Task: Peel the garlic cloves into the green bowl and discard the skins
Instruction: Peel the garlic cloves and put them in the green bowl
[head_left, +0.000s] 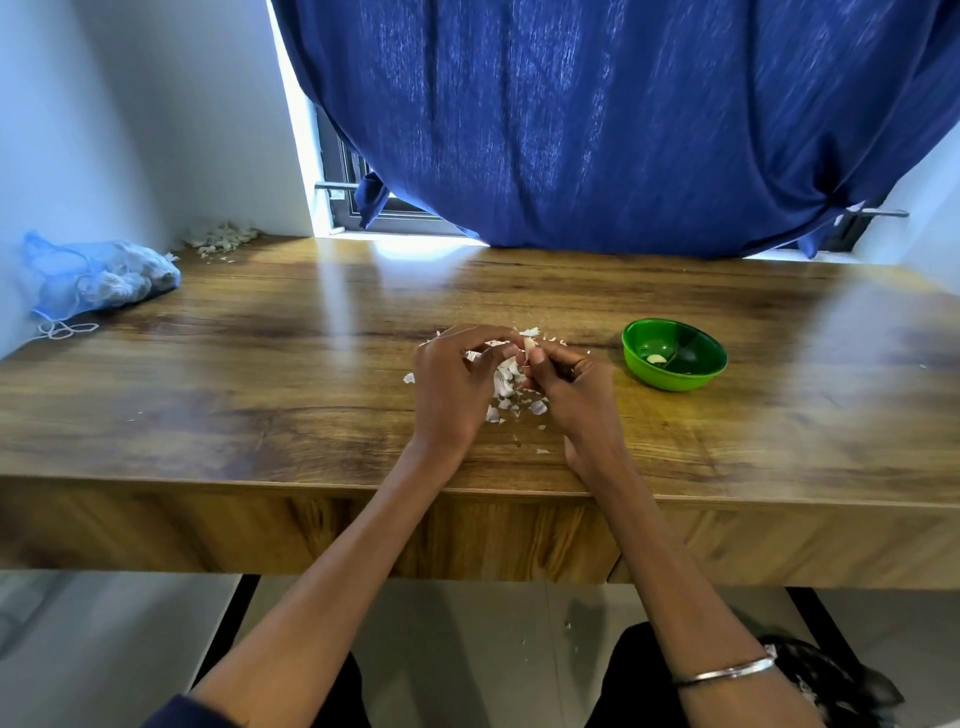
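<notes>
Both hands meet over the middle of the wooden table (260, 364). My right hand (569, 387) pinches a pale garlic clove (529, 346) between thumb and fingers. My left hand (454, 379) has its fingers curled at the same clove, pinching a bit of its skin. Loose white garlic skins (511, 395) lie scattered under and around the hands. The green bowl (674, 354) stands to the right of my right hand, with one peeled clove (656, 358) inside it.
A blue mesh bag of garlic bulbs (98, 278) lies at the table's far left by the wall. A heap of skins (221, 236) sits in the back left corner. A blue curtain (597, 119) hangs behind the table.
</notes>
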